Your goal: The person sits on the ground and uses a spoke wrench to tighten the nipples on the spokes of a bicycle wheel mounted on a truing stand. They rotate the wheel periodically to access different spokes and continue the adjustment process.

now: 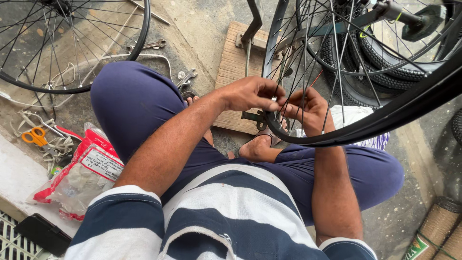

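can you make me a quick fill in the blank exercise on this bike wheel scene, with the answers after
1. Both hands, the left hand and the right hand, work at the rim of a spoked bicycle ____.
2. The scissors on the ground have ____ handles.
3. The person's shirt has navy and ____ stripes.
4. The wooden board lies beyond the person's ____ knee.

Missing words: wheel; orange; white; left
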